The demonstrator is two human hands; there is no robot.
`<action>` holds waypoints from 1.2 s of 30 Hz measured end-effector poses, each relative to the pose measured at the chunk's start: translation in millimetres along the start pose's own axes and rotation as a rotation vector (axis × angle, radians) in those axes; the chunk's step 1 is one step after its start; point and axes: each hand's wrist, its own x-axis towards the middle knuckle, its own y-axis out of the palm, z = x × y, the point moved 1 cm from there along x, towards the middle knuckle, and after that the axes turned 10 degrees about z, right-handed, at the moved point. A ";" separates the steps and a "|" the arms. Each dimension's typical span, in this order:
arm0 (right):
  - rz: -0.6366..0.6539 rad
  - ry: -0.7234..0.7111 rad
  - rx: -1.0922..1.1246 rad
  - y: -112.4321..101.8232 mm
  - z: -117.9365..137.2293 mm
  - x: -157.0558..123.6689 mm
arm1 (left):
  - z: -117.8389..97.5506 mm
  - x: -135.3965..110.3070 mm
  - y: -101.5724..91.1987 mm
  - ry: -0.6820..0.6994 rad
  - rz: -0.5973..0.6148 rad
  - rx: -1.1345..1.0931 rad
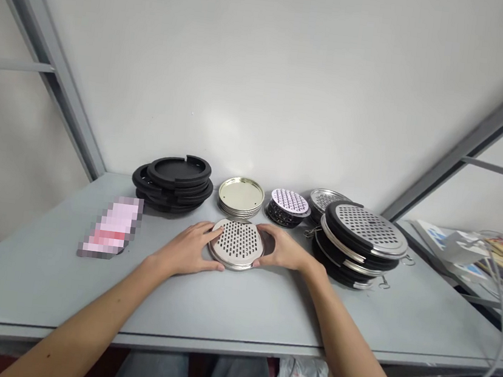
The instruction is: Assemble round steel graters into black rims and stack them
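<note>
A round perforated metal disc [236, 244] lies on the grey table [227, 308] in front of me. My left hand [191, 248] grips its left rim with curled fingers. My right hand [281, 247] holds the right rim the same way. Behind the disc stand a stack of shallow gold-toned metal pans [241, 196], a small stack of perforated discs with a white-dotted top [289, 207], and a stack of black rubber rings [173, 181].
A tall leaning stack of black-rimmed perforated assemblies [359, 241] stands at the right, close to my right wrist. A blurred pink object [112, 226] lies at the left. Papers and grey cables [491, 254] crowd the neighbouring table. A white wall backs the table.
</note>
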 end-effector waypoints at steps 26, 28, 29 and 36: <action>-0.402 -0.170 0.271 8.9 25.5 0.7 | -4.9 4.5 -16.4 0.102 -0.213 -0.354; -0.428 -0.144 0.324 8.7 26.9 1.1 | -7.7 4.8 -17.5 0.130 -0.234 -0.432; -0.432 -0.139 0.362 8.3 27.7 1.5 | -8.8 5.1 -16.9 0.125 -0.235 -0.482; -0.182 -0.174 0.659 18.5 31.4 9.3 | -2.8 11.5 -2.8 -0.108 -0.512 -0.864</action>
